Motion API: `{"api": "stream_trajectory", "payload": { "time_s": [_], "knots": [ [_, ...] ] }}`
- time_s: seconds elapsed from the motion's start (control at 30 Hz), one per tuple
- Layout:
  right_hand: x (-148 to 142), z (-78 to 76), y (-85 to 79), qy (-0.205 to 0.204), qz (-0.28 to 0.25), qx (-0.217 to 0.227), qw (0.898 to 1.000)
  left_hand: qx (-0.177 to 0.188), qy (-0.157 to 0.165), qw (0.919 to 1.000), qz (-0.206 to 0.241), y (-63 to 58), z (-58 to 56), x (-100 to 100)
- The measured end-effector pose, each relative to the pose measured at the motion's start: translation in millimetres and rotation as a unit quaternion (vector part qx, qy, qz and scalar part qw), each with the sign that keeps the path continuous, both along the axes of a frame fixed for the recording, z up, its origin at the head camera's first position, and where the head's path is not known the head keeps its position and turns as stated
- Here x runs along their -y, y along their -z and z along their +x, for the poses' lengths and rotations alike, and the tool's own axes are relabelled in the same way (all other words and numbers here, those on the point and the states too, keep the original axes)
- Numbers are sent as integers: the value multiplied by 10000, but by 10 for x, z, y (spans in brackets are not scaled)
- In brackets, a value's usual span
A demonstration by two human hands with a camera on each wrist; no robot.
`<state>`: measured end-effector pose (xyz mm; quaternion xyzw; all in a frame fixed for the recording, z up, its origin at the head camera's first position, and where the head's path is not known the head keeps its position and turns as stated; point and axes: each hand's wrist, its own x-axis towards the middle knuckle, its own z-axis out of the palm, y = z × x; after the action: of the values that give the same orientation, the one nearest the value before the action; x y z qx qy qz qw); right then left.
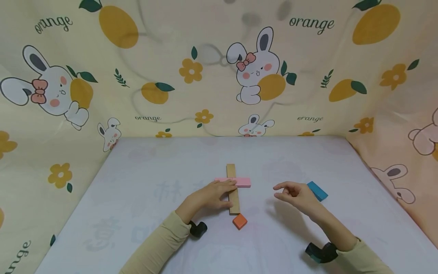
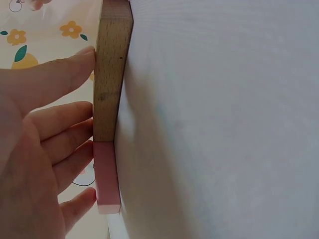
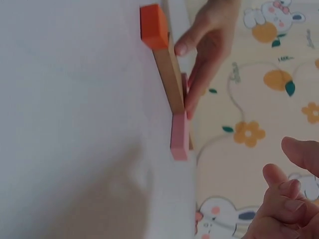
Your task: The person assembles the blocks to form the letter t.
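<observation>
Wooden blocks lie on the table in a cross. A plain wooden block forms its near arm, another plain block its far arm, and pink blocks its sides. My left hand rests over the left side, its fingertips touching the near plain block and a pink block in the left wrist view. An orange block sits at the near end, turned cornerwise. My right hand hovers to the right with loosely bent fingers, holding nothing. Beside it lies a blue block, partly hidden.
The white table ends at the back against a patterned cloth, which also hangs at both sides. Dark wrist devices sit on both arms, the right one just above the table's near right part.
</observation>
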<state>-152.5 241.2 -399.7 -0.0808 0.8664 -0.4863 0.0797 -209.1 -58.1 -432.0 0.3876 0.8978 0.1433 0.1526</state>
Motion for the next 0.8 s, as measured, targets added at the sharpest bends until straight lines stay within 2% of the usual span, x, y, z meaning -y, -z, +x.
{"api": "stream_trajectory", "payload": {
  "time_s": [0.3,0.53,0.8],
  "knots": [
    [-236,-101,43,59,212,73,9997,82,-83,9999,59,-25,7,2],
    [-405,-190,81,89,442,-188,9988,49,-46,10000,40,-18,6,7],
    [-634,-221,122,141,622,-299,9975,17,-48,10000,2,-9,5,6]
  ]
}}
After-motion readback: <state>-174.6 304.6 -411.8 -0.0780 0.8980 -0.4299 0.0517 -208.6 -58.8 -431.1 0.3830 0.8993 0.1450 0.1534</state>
